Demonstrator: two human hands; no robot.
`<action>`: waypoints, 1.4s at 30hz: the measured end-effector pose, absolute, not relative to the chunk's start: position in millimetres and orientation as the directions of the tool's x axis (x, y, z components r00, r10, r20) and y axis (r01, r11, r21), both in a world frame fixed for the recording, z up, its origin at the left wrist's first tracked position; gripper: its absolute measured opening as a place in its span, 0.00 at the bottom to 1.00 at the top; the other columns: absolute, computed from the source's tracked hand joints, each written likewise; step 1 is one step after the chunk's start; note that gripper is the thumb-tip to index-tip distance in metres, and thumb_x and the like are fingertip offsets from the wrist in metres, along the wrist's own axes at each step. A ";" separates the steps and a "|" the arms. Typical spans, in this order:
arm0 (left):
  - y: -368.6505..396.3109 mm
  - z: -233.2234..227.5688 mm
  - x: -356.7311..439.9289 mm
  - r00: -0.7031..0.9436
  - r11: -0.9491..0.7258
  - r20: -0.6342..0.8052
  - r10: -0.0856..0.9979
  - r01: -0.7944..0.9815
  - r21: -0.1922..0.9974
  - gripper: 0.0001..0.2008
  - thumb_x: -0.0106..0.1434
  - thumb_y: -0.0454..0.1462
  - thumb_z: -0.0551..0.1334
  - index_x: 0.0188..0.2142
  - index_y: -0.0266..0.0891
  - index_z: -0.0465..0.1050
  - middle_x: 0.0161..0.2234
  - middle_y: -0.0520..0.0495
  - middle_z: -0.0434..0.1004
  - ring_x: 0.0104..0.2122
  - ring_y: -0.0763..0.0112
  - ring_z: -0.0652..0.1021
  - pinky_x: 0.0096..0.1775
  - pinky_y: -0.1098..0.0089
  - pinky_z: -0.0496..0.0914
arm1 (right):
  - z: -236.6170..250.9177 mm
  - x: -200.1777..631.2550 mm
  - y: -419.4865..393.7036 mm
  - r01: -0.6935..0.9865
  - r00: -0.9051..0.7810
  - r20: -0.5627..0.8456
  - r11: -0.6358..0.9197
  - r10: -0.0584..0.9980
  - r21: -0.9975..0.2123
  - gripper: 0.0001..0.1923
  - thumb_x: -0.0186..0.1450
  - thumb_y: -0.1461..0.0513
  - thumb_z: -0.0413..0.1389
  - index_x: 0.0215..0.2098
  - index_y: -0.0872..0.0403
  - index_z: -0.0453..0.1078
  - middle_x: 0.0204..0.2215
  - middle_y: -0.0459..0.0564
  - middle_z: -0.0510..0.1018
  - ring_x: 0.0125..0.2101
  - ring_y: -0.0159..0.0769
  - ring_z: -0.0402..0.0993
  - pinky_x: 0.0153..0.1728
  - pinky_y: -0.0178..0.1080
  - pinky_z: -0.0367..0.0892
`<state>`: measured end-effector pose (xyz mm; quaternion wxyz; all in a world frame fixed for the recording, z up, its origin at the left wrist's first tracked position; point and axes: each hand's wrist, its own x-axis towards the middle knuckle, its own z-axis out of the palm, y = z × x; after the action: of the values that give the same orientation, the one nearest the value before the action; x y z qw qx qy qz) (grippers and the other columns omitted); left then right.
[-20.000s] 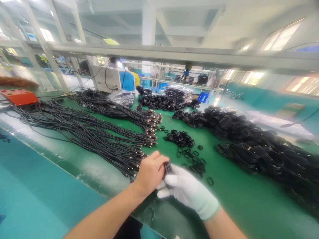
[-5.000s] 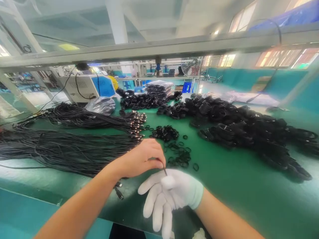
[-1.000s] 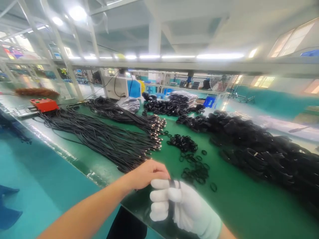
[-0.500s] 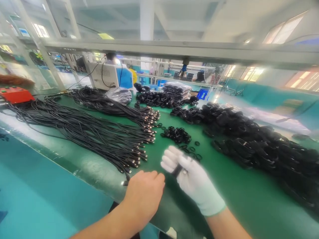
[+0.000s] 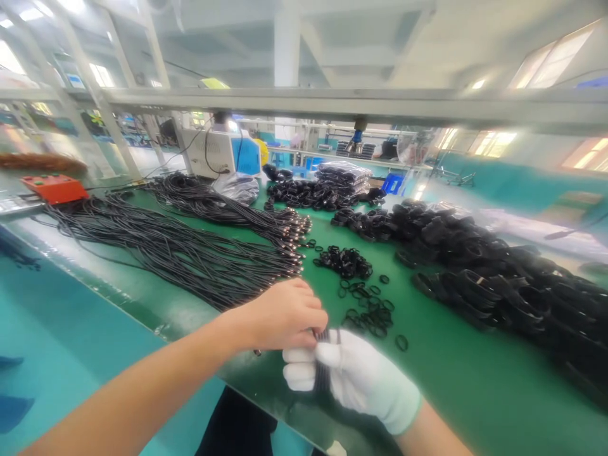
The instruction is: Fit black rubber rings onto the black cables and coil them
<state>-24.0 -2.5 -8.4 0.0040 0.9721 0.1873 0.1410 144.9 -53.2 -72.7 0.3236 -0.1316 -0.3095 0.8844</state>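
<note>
Near the front edge of the green surface (image 5: 441,380), the gloved right hand (image 5: 354,380) curls its fingers (image 5: 299,370) round a coiled black cable bundle (image 5: 323,373), held just above the edge. The bare left hand (image 5: 285,315) touches the bundle's top, fingertips pressed together, pinching it. Loose black rubber rings (image 5: 370,313) lie just beyond; long straight cables (image 5: 180,253) fan out left, banded coils (image 5: 498,285) pile right. Risk: the coil could spring open if either grip slackens, since no ring is visibly round it yet.

Green bench (image 5: 456,380): loose cables (image 5: 180,253), black rings (image 5: 365,310), coiled bundles (image 5: 498,278).
</note>
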 end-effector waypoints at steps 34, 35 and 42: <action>-68.0 -65.5 -23.1 0.368 -0.410 0.333 0.868 0.156 0.899 0.06 0.59 0.28 0.55 0.35 0.38 0.65 0.34 0.51 0.68 0.31 0.75 0.70 0.34 0.74 0.67 | -29.3 145.9 -58.0 -0.094 -0.877 -0.046 -0.263 0.479 -0.960 0.13 0.60 0.62 0.54 0.33 0.64 0.76 0.25 0.55 0.79 0.33 0.39 0.75 0.45 0.45 0.66; -71.2 -66.1 -21.4 0.335 -0.430 0.362 0.870 0.156 0.889 0.07 0.60 0.28 0.54 0.36 0.38 0.65 0.34 0.51 0.68 0.32 0.75 0.71 0.35 0.74 0.67 | -28.1 145.5 -58.5 -0.083 -0.879 -0.053 -0.262 0.474 -0.962 0.13 0.60 0.62 0.53 0.33 0.64 0.76 0.24 0.54 0.79 0.31 0.38 0.75 0.44 0.44 0.67; -79.5 -75.2 -15.4 0.296 -0.595 0.532 0.793 0.194 0.780 0.10 0.61 0.27 0.52 0.39 0.40 0.66 0.35 0.49 0.69 0.34 0.74 0.72 0.36 0.73 0.68 | -40.0 150.9 -61.9 -0.005 -0.871 -0.094 -0.199 0.482 -0.980 0.16 0.60 0.56 0.55 0.32 0.62 0.77 0.24 0.54 0.78 0.27 0.35 0.72 0.35 0.38 0.68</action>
<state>-15.4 -79.5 -75.2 0.3044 0.7453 0.3313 0.4920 150.9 -61.9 -40.0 0.1624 -0.1950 -0.6117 0.7493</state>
